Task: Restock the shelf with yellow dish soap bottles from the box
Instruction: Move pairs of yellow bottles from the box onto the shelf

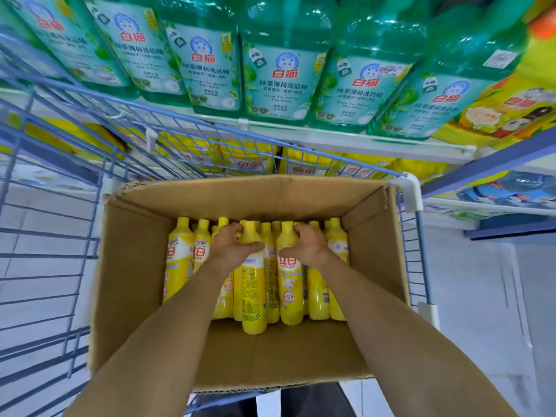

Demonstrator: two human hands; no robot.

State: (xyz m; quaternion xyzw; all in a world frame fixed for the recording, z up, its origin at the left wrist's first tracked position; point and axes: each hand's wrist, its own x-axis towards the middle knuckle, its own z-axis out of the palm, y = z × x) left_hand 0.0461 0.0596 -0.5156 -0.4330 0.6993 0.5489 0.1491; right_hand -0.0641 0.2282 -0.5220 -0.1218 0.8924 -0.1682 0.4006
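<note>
Overhead, green bottles [276, 76] along a white shelf [331, 139].

Left hand [233, 245], right hand [307, 244] — both clenched, gripping.

Bare left hand [233, 246], bare right hand [307, 246]; forearms uncovered; dark trousers [313, 400] at bottom edge of view.

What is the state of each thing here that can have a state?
Brown cardboard box: open, partly filled.
Yellow plastic dish soap bottles: capped, packed together.
Left hand: grip curled round the neck of one bottle.
Right hand: grip curled round the neck of another bottle.
Green plastic bottles: standing in a row, labels forward.
</note>
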